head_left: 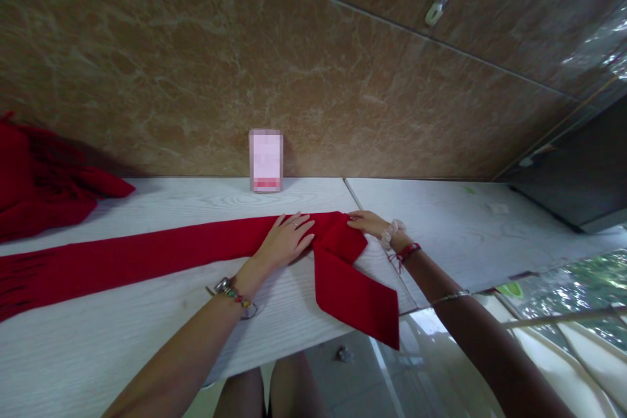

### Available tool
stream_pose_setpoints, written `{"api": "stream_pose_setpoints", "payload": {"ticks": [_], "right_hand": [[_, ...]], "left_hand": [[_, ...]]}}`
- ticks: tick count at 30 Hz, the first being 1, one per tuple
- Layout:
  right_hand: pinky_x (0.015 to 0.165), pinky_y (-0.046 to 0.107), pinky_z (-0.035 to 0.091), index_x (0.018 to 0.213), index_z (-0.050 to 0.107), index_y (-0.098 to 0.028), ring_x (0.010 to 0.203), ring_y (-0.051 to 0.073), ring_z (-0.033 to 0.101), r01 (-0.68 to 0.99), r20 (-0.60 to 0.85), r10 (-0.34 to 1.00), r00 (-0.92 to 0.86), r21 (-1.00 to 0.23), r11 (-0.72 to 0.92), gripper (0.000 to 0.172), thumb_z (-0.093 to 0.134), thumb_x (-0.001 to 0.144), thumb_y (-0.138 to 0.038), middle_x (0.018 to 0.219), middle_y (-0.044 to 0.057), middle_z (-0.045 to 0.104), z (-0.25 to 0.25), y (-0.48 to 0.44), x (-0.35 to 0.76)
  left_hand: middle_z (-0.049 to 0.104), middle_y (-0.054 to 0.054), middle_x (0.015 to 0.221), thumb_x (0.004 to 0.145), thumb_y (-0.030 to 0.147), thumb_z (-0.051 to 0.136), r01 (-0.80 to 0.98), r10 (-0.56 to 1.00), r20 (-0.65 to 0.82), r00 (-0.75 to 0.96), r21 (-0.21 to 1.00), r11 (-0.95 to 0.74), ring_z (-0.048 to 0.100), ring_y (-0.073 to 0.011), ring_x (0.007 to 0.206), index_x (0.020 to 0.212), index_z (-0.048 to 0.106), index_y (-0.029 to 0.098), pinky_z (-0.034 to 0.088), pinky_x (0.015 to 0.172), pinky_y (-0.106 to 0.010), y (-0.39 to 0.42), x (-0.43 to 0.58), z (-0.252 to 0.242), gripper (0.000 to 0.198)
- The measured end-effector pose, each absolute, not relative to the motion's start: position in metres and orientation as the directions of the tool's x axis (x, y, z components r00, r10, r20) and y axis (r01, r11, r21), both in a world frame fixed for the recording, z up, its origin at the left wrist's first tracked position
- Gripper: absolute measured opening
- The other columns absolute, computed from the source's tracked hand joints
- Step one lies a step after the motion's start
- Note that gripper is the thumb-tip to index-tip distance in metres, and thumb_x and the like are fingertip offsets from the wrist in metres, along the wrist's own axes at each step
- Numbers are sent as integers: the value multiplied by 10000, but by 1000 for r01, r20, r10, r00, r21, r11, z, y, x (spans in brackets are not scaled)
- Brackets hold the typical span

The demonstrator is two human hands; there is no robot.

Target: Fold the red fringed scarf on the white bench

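Note:
A long red scarf (186,249) lies stretched across the white table, its fringed end at the far left. Toward the right the scarf is folded over itself, and one flap hangs past the table's front edge. My left hand (287,240) rests flat on the scarf near the fold, fingers spread. At the fold's upper right corner, my right hand (368,222) pinches the scarf's edge between thumb and fingers. The cloth layers under the fold are partly hidden.
More red fringed cloth (44,176) is bunched at the left. A blurred pink-and-white box (266,162) stands against the brown marbled wall (171,65). A dark box-like object (578,163) is at the right end of the white table (147,326). A seam crosses the tabletop.

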State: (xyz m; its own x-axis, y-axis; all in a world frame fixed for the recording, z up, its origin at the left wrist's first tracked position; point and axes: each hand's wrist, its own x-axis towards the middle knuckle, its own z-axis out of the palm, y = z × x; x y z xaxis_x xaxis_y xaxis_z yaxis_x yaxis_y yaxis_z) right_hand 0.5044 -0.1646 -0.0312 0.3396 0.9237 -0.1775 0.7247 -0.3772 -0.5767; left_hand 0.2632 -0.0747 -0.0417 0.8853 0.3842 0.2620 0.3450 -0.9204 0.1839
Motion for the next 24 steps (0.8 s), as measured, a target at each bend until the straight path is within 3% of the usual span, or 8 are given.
{"api": "stream_pose_setpoints", "payload": {"ticks": [4, 8, 12, 16, 20, 24], "right_hand": [[685, 306, 460, 736, 625, -161, 732, 196, 591, 786, -193, 911, 364, -461, -411, 177, 634, 677, -327, 791, 67, 650, -28, -158, 498], [561, 271, 425, 645, 566, -177, 594, 154, 539, 798, -199, 901, 386, -418, -434, 166, 638, 662, -325, 643, 18, 601, -27, -156, 491], [578, 252, 417, 728, 553, -178, 631, 136, 528, 807, -148, 920, 363, -443, -390, 138, 581, 704, -311, 694, -2, 594, -15, -161, 489], [605, 264, 440, 861, 534, -195, 690, 153, 558, 796, -3, 907, 422, -478, -372, 171, 520, 743, -318, 757, -3, 597, -8, -162, 503], [678, 315, 466, 1055, 487, -209, 758, 194, 592, 822, 128, 867, 481, -409, -395, 311, 509, 746, -236, 796, 25, 616, -23, -157, 514], [863, 421, 418, 1239, 368, -153, 1013, 255, 524, 885, 247, 881, 404, -348, -309, 498, 483, 766, -257, 1081, 139, 561, -40, -163, 509]], "left_hand": [[486, -55, 1276, 914, 326, 302, 283, 321, 239, 916, 181, -942, 384, -195, 1206, 1210, 488, 202, 269, 995, -406, -75, 263, -44, 371], [526, -57, 1233, 914, 322, 305, 283, 315, 239, 918, 160, -946, 434, -193, 1156, 1170, 526, 206, 293, 970, -390, -74, 262, -43, 358], [561, -61, 1182, 917, 317, 292, 300, 334, 260, 906, 162, -940, 486, -181, 1088, 1151, 542, 190, 338, 931, -353, -72, 262, -42, 365], [483, -55, 1277, 902, 342, 338, 306, 319, 286, 903, 91, -948, 411, -211, 1176, 1211, 491, 222, 295, 973, -395, -69, 259, -48, 364], [454, -45, 1306, 893, 341, 362, 350, 356, 246, 902, 69, -934, 372, -232, 1210, 1244, 454, 235, 276, 985, -445, -68, 257, -51, 378], [450, -47, 1309, 895, 328, 353, 372, 383, 231, 894, 93, -924, 371, -241, 1211, 1230, 471, 224, 275, 983, -459, -69, 258, -48, 370]]}}
